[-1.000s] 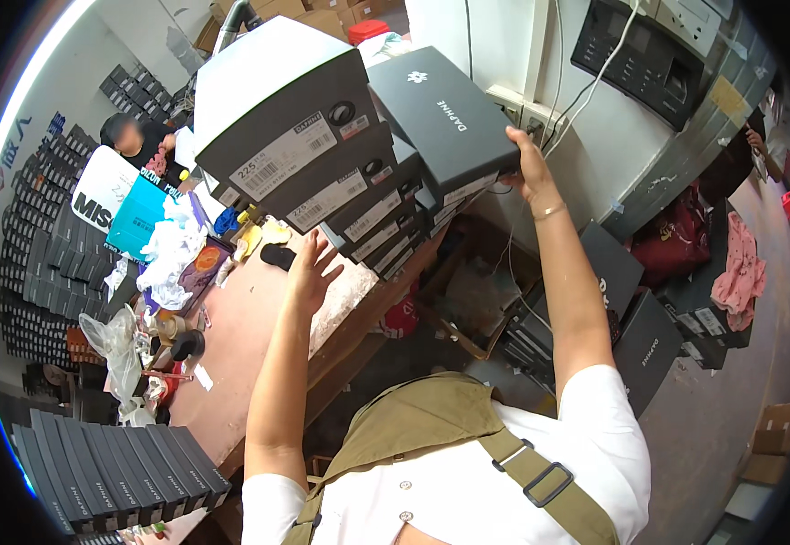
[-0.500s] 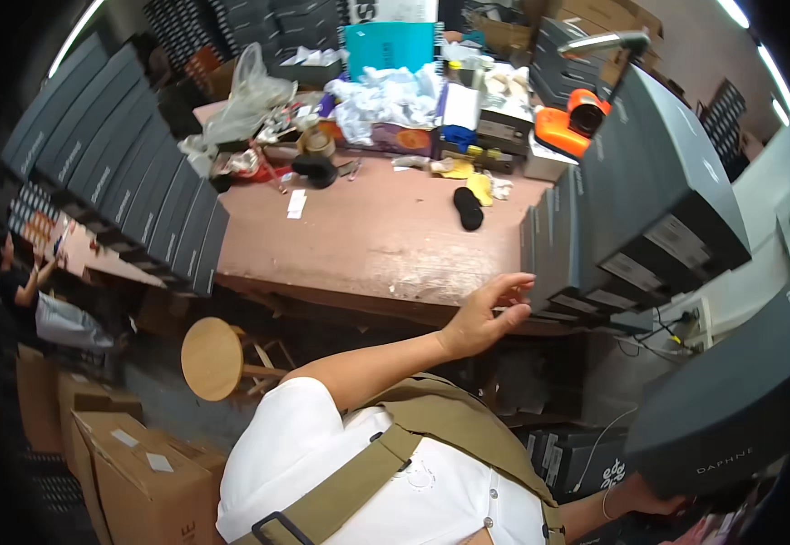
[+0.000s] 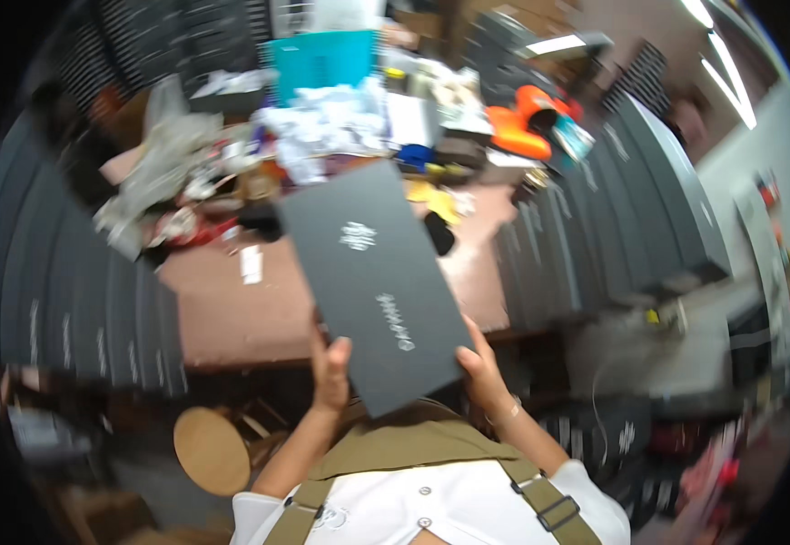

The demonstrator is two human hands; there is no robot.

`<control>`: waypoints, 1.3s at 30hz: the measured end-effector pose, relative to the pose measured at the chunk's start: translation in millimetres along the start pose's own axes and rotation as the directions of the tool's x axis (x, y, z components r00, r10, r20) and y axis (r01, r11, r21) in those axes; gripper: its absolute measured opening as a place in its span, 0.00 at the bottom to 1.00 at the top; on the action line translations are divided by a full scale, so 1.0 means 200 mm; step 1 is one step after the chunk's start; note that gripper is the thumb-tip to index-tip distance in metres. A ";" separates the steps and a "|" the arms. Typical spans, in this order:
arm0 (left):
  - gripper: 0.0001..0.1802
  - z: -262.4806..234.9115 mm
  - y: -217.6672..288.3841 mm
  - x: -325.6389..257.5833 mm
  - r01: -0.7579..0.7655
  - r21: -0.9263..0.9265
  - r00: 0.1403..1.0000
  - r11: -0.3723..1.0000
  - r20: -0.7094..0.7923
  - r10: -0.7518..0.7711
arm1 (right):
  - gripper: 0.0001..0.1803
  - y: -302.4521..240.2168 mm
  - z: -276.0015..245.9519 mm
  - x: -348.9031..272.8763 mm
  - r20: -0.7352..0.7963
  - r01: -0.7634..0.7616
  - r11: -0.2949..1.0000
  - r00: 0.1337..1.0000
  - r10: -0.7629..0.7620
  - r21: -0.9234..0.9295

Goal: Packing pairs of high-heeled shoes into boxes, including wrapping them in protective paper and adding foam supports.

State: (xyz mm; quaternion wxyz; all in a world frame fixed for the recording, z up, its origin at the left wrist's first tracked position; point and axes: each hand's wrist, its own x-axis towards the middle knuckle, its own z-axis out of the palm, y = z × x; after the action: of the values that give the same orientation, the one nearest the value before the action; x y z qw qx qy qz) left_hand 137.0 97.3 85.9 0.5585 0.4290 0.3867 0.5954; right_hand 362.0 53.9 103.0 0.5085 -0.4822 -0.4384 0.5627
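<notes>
I hold a flat dark grey box (image 3: 372, 277) with pale markings on its lid, tilted over the brown table (image 3: 241, 313). My left hand (image 3: 330, 371) grips its near left edge. My right hand (image 3: 484, 371) grips its near right edge. The box covers part of the table's middle. A small black object (image 3: 439, 233) lies on the table just past the box's right side.
Rows of the same dark boxes stand on edge at the left (image 3: 77, 318) and right (image 3: 613, 227) of the table. Clutter of paper, plastic bags and a teal box (image 3: 322, 59) fills the far end. An orange item (image 3: 518, 127) lies far right. A round wooden stool (image 3: 212, 450) stands below.
The dark box, held by my right hand up at the stack a second ago, is now in front of me in both hands over the table. My view has swung around.
</notes>
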 end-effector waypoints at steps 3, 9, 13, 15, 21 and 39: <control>0.44 -0.11 -0.08 0.15 0.262 -0.241 0.957 0.935 0.191 -0.219 | 0.37 0.02 0.05 0.06 -0.069 0.053 0.996 0.996 -0.057 -0.068; 0.46 0.14 -0.31 0.16 0.501 -0.046 0.829 0.864 0.312 -0.464 | 0.36 0.29 -0.18 -0.09 -0.310 -0.051 0.967 0.942 0.130 0.251; 0.45 0.40 -0.56 0.16 0.690 0.035 0.655 0.723 0.396 -0.644 | 0.36 0.40 -0.40 -0.25 -0.484 -0.146 0.963 0.841 0.242 0.226; 0.43 0.50 -0.77 0.22 0.740 0.085 0.579 0.667 0.425 -0.696 | 0.35 0.39 -0.52 -0.24 -0.498 -0.284 0.917 0.774 0.392 0.281; 0.38 0.66 -1.19 0.24 0.659 0.044 0.711 0.751 0.290 -0.641 | 0.31 0.57 -0.79 -0.07 -0.523 -0.181 0.932 0.786 0.329 0.315; 0.17 0.46 -1.03 0.32 0.670 0.326 0.484 0.667 0.490 -0.725 | 0.16 0.29 -0.42 0.01 0.141 -0.301 0.952 0.942 0.306 -0.059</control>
State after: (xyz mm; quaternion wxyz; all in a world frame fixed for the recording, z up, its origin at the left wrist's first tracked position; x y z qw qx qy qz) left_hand 291.3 175.1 -72.0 0.8210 0.4195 0.3623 0.1369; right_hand 435.8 49.8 33.6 0.3730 -0.5101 -0.4057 0.6604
